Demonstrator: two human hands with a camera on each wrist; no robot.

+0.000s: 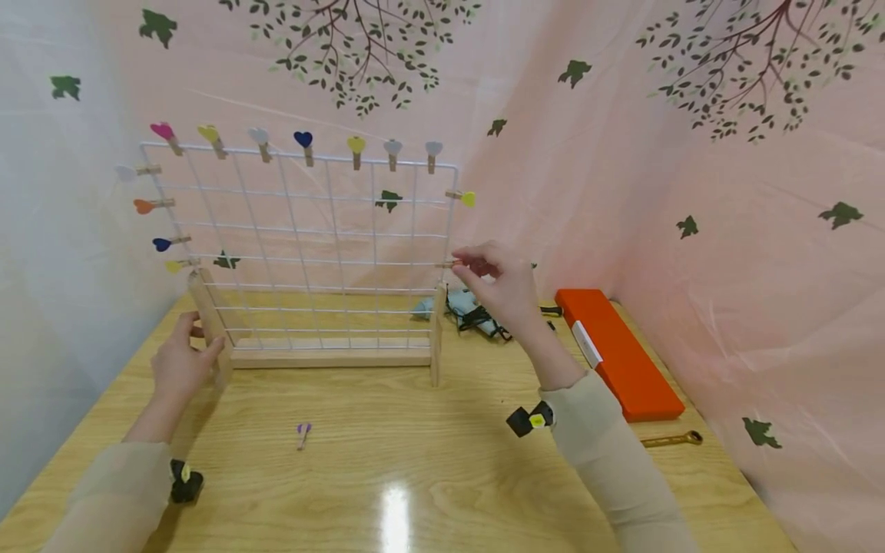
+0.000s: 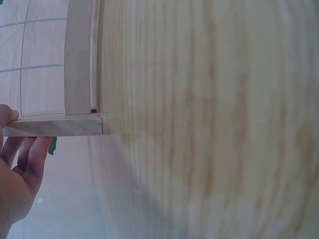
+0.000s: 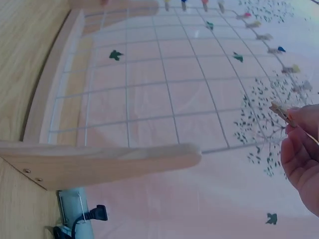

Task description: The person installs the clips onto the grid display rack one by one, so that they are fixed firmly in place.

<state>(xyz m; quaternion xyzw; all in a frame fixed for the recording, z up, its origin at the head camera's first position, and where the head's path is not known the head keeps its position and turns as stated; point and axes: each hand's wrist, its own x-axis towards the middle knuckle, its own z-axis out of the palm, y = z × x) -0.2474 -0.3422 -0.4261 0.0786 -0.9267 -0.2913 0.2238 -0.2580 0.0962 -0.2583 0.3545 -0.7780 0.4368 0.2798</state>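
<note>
A white wire grid [image 1: 304,230] stands upright in a wooden stand [image 1: 332,358]. My right hand [image 1: 503,288] pinches a small wooden clothespin [image 1: 445,265] between thumb and fingers, level with the lower right edge of the grid. In the right wrist view, the clothespin [image 3: 280,112] points its jaws toward the wires, with an orange bit at the fingertips. My left hand [image 1: 181,361] grips the stand's left upright [image 1: 207,307], thumb on one side and fingers on the other. Heart-topped clothespins, such as a dark blue one [image 1: 303,142], line the grid's top and sides.
One purple heart clothespin [image 1: 303,435] lies on the table in front of the stand. To the right are an orange-red box [image 1: 622,353] and a gold-coloured wrench [image 1: 671,440]. Behind the right upright sits a light blue item with black cords [image 1: 477,315].
</note>
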